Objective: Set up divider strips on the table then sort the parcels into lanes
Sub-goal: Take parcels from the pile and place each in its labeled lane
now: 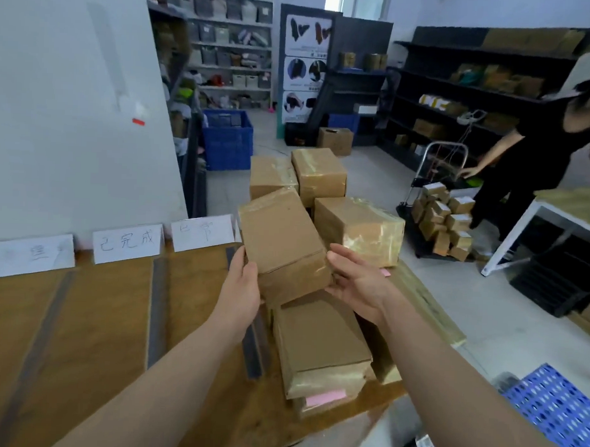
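**Sorting desk: one parcel lifted in both hands**

**Held parcel** [283,243]: plain brown carton, taped, tilted with its far end higher. It sits over the right part of the desk [93,316], above the loose pile and just right of the right strip.

**Left hand** [243,281]: grips the carton's near-left edge, thumb lying up along the side.

**Right hand** [355,282]: grips the near-right corner, thumb on the side face and fingers curled beneath.

**Divider strips**: three grey strips lie flat on the desk, running from near edge to far edge. These are the left strip [46,321], the middle strip [158,305] and the right strip [253,352], the last partly hidden by the left forearm.

**Lane cards**: three white folded cards with handwritten characters stand along the far edge: the left card [31,256], the middle card [127,242] and the right card [203,232].

**Unsorted parcels**: all lie right of the right strip.
- A flat carton [319,338] lies directly below the held one, resting on another carton that bears a pink label [326,398].
- A tape-wrapped carton [358,229] lies beyond the right hand.
- Two more cartons [318,174] [270,175] lie side by side at the far end.

**Surroundings**:
- A second person [540,148] in black bends toward a trolley [444,222] stacked with small boxes.
- Black shelving [476,79] lines the right wall.
- A blue crate [228,140] stands on the floor beyond the desk.
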A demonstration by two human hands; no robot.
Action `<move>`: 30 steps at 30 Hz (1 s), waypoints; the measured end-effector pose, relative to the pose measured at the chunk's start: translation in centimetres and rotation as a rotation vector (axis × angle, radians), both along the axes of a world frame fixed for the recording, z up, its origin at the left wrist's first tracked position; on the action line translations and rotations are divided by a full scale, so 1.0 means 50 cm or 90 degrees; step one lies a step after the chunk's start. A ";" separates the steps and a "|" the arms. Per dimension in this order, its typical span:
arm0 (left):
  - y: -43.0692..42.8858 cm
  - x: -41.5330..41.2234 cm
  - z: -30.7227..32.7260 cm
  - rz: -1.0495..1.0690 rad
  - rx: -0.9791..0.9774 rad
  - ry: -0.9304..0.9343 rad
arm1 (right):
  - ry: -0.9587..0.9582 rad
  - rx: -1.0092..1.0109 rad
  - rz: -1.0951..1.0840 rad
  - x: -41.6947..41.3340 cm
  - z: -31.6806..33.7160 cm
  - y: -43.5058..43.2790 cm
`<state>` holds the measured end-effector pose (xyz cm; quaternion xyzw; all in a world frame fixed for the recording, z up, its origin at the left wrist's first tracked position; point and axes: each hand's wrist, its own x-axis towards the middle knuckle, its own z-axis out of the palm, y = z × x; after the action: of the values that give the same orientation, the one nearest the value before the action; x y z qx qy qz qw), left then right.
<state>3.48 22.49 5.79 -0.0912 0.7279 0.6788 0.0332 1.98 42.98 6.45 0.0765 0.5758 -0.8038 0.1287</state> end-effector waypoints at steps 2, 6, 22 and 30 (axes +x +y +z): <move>0.005 0.006 0.016 0.004 -0.001 -0.001 | 0.007 -0.051 -0.014 -0.004 0.012 0.003; 0.020 0.020 0.044 0.033 -0.042 -0.001 | 0.050 -0.086 0.052 -0.003 0.036 0.010; 0.005 0.086 0.064 0.016 0.445 -0.049 | 0.056 0.067 0.160 0.023 0.059 -0.030; -0.091 0.111 0.049 0.153 0.403 0.010 | 0.090 0.093 0.145 0.029 0.060 -0.101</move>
<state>9.05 17.95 8.21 -0.1560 0.4655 0.8708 -0.0262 3.41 37.96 9.46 -0.0368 0.6453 -0.7433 0.1723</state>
